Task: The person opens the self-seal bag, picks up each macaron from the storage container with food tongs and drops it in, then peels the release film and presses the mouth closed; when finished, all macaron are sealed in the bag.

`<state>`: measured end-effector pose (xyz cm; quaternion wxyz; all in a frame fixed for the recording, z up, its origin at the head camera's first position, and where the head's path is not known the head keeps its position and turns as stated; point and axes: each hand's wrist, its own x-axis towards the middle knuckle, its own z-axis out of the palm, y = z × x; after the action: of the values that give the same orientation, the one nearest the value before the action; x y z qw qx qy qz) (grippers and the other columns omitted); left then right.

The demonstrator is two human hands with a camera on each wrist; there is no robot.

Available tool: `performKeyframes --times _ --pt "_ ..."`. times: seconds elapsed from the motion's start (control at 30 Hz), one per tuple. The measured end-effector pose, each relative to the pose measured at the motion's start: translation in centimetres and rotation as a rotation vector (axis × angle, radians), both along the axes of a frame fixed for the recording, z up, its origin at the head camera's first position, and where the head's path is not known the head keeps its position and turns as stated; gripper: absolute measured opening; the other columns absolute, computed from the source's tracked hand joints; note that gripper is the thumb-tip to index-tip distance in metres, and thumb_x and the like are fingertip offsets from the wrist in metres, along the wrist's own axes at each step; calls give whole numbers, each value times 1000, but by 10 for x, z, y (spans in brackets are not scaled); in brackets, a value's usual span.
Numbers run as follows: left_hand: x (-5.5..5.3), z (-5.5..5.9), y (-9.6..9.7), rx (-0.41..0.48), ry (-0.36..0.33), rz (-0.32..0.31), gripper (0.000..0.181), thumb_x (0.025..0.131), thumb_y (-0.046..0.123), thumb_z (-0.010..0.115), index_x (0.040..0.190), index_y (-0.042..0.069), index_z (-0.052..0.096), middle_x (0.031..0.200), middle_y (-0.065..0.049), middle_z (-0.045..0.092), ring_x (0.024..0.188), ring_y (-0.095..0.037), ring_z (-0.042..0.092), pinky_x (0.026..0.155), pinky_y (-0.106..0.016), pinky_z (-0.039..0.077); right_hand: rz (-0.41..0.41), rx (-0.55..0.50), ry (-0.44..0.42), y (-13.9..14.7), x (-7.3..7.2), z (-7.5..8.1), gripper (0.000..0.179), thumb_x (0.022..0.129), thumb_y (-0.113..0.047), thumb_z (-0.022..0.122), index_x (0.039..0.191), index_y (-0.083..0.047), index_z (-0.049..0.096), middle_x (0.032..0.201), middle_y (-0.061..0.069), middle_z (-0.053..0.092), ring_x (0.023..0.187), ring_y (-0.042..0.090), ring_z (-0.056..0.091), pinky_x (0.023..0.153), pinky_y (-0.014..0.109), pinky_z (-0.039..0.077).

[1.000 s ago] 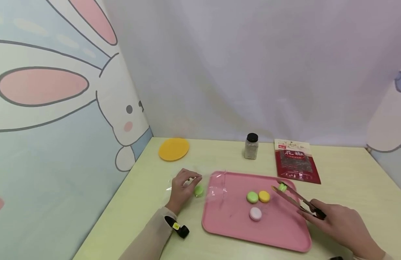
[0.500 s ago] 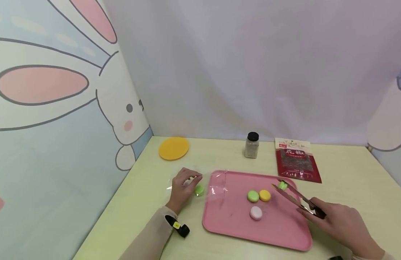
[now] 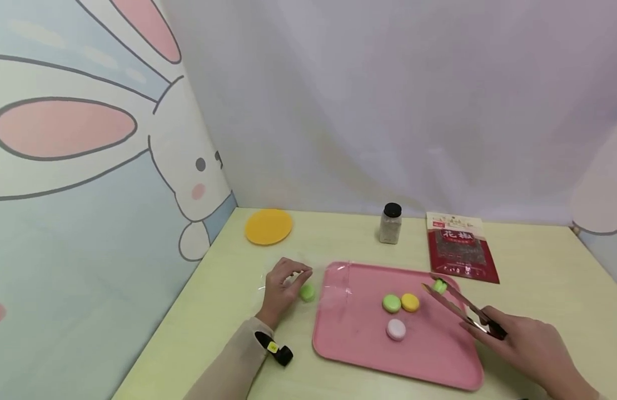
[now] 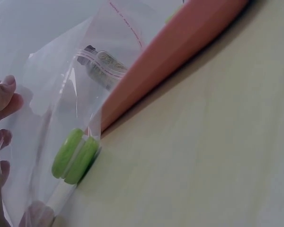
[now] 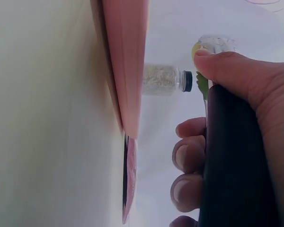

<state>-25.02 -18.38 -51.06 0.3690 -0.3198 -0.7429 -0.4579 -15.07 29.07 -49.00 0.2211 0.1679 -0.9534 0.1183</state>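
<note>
On the left, my left hand [image 3: 283, 286] pinches the edge of a clear plastic zip bag [image 3: 337, 284] that spreads over the left side of the pink tray [image 3: 358, 355]. Inside the bag is a green macaron [image 4: 75, 156], near its bottom in the left wrist view. My right hand [image 3: 526, 341] grips metal tongs [image 3: 471, 321] with black handles. Between the tong tips, a second green macaron [image 3: 440, 286] is held at the tray's far right. Another green macaron [image 3: 391, 303], a yellow macaron [image 3: 410, 303] and a pale pink macaron [image 3: 396, 329] lie on the tray.
Behind the tray stands a black-lidded jar [image 3: 391, 224]. To its right lies a red spice packet [image 3: 461, 247]. A round yellow-orange disc [image 3: 268, 226] rests at the table's back left. A pale curtain [image 3: 378, 111] backs the table; a rabbit-patterned panel [image 3: 88, 250] borders its left.
The head view has shifted slightly, so everything appears a little further right. Both hands, the tongs and the macarons hold nearly the same places relative to the tray.
</note>
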Motion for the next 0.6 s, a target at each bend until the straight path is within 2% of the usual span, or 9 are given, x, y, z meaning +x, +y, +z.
performKeyframes --times 0.17,0.23,0.43,0.6 --pt "15 12 7 3 -10 -11 21 75 -14 79 89 -1 73 82 -11 73 73 -30 60 60 -47 50 -22 -8 -56 1 10 -4 36 73 -48 86 81 -35 53 57 -19 29 50 -2 24 47 24 20" --pt "17 14 8 8 -16 -1 21 74 -15 79 89 -1 73 82 -11 72 74 -31 60 61 -46 51 -26 -9 -62 0 9 -4 35 74 -48 86 82 -36 54 57 -19 29 50 -2 25 48 24 21" --pt "6 3 3 5 18 41 21 75 -9 82 89 4 75 84 -6 72 82 -26 59 74 -33 48 3 26 -102 -13 0 5 37 76 -53 84 79 -36 51 56 -19 29 50 -1 24 48 23 19" --pt "-2 -2 0 7 11 61 19 79 0 83 93 12 77 89 -1 72 89 -23 58 81 -30 46 151 93 -172 -35 -22 19 40 81 -58 77 75 -37 44 55 -21 28 49 -2 25 48 22 22"
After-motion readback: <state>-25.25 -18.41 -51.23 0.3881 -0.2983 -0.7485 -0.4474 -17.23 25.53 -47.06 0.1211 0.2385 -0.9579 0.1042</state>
